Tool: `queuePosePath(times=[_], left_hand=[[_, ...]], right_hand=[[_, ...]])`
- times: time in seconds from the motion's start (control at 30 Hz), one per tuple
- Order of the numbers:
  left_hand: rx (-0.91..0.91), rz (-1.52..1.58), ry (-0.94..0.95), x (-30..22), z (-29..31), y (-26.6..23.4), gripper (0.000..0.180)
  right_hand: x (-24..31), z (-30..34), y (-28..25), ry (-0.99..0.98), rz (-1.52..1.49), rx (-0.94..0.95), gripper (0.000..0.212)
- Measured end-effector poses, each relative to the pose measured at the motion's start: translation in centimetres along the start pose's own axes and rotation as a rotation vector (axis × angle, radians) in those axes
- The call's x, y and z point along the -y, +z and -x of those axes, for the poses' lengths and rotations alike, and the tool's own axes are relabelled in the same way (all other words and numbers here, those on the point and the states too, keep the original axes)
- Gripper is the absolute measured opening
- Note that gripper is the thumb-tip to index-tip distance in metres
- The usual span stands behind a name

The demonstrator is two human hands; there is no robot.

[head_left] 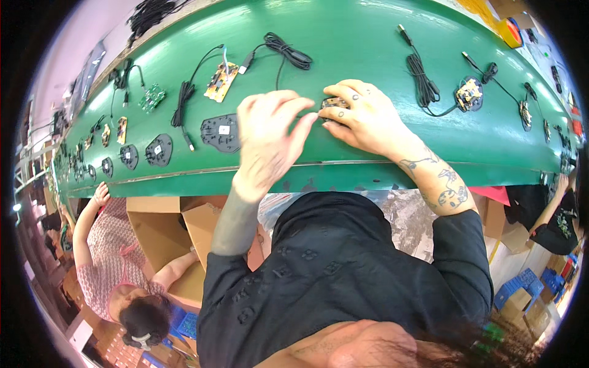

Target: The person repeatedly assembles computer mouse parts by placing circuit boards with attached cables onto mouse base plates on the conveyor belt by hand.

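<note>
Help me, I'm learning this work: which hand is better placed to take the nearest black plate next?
Probably the left hand: it is right beside that plate, while the right hand is farther off and holds a small part.

Black-and-tan assembly (pixel 335 103), green table (pixel 362 55), yellow circuit board (pixel 218 83), black cables (pixel 422 80)

At least five black plates (pixel 221 132), five black cables (pixel 289 51) and four yellowish boards (pixel 219 82), plus one green board (pixel 151 98)

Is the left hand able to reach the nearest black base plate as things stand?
Probably yes: the black base plate lies just left of the left hand, with nothing visible blocking the way between them.
</note>
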State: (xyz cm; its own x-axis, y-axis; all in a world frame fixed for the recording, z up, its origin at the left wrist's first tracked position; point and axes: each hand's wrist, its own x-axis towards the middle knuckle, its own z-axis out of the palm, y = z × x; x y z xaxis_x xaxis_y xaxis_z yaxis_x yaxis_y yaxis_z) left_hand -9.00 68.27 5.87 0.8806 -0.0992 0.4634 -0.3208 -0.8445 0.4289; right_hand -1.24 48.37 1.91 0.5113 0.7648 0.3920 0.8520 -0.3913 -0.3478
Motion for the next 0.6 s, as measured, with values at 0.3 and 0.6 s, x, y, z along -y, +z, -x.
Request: queuePosePath(times=[0.3, 0.6], left_hand=[[-0.813, 0.923, 0.585, -7.8, 1.4, -13.4, 0.014], [-0.895, 0.877, 0.667, -5.7, 6.4, -16.3, 0.047]], right_hand=[[-5.0, -0.1, -1.4, 0.38, 0.251, -0.077, 0.019], [-4.8, -1.3, -1.4, 0.393, 0.252, -0.181, 0.017]])
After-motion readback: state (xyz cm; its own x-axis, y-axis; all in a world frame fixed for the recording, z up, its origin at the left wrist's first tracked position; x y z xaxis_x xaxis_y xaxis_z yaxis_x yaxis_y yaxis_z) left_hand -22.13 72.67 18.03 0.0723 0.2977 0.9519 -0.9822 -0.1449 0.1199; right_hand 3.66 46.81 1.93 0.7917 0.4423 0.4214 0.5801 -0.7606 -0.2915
